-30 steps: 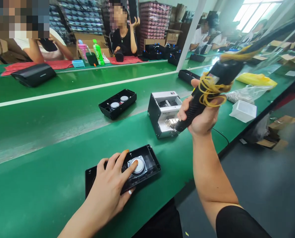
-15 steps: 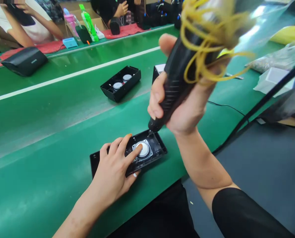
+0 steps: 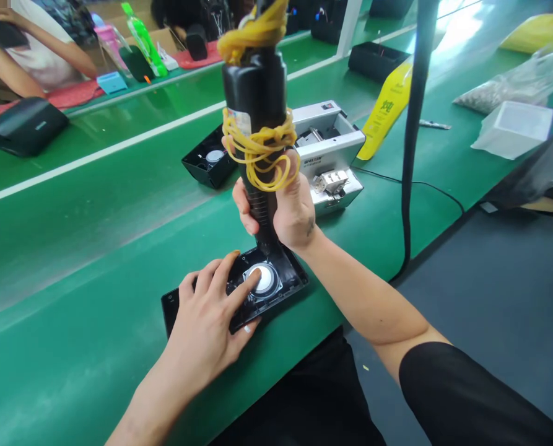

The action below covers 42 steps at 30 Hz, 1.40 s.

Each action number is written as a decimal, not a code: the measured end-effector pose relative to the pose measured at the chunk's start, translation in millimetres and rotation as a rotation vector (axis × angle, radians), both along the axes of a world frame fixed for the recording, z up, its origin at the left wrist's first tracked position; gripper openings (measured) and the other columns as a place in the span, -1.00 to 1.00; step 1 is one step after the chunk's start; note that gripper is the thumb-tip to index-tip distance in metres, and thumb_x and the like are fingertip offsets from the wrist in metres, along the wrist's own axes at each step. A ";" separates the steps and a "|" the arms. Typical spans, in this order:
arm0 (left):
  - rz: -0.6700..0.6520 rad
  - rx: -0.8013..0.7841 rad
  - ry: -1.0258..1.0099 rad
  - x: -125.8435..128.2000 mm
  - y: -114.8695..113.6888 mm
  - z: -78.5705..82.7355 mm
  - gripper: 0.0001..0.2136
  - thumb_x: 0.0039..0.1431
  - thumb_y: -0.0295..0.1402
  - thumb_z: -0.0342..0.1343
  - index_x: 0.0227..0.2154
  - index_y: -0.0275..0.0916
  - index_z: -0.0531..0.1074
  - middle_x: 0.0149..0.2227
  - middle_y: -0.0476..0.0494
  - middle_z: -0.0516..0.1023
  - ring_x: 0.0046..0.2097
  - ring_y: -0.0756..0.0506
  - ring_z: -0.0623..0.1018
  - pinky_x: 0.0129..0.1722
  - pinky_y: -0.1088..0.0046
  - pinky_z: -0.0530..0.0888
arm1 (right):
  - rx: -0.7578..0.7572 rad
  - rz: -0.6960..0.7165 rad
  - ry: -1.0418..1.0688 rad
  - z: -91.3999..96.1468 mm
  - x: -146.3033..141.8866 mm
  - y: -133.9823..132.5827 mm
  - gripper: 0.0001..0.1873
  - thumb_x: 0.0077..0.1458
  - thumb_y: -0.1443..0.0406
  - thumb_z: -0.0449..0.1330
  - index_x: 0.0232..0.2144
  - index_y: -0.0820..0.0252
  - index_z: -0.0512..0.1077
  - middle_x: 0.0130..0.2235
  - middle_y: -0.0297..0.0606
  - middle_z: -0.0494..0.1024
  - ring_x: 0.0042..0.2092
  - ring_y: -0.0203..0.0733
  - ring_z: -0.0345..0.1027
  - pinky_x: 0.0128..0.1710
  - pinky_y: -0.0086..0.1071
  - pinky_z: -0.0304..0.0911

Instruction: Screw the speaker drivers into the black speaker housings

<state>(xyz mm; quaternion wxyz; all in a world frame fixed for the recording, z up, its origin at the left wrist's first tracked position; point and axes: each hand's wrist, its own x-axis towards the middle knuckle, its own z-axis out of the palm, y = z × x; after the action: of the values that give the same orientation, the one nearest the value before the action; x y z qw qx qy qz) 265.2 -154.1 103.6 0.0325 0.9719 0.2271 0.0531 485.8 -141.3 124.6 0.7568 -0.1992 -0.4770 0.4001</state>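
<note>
A black speaker housing (image 3: 289,277) lies on the green belt (image 3: 95,248) close to me, with a round silver speaker driver (image 3: 265,278) seated in it. My left hand (image 3: 210,316) lies spread over the housing, one fingertip on the driver. My right hand (image 3: 283,207) grips a black electric screwdriver (image 3: 256,99) wrapped in yellow rubber bands. The tool stands upright with its tip down at the housing's far edge beside the driver.
A grey screw feeder box (image 3: 329,152) sits just behind the tool, a second open black housing (image 3: 206,162) to its left. A black cable (image 3: 409,155) hangs down at right. A white tray (image 3: 513,127) and bags lie far right. Other people sit across the belt.
The screwdriver swung from the feeder box over to the housing and turned upright, tip now down at the housing. My left hand stayed on the driver.
</note>
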 end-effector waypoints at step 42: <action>-0.023 0.064 -0.118 -24.9 0.2 -11.9 -0.37 0.25 -0.37 0.19 0.38 0.11 0.33 0.55 -0.29 0.07 0.39 -0.51 0.32 0.20 -0.23 0.41 | 0.141 -0.564 -0.142 53.0 73.3 -36.0 -0.31 0.30 -0.32 0.13 0.12 0.05 0.35 -0.49 -0.47 0.29 -0.66 -0.23 0.06 -0.73 -0.38 0.10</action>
<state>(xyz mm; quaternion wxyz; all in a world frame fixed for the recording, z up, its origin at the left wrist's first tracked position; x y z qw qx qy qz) 240.3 -153.9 91.7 0.0152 0.9701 0.2120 0.1174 559.1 -177.3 177.6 0.8148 -0.2981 -0.4811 0.1252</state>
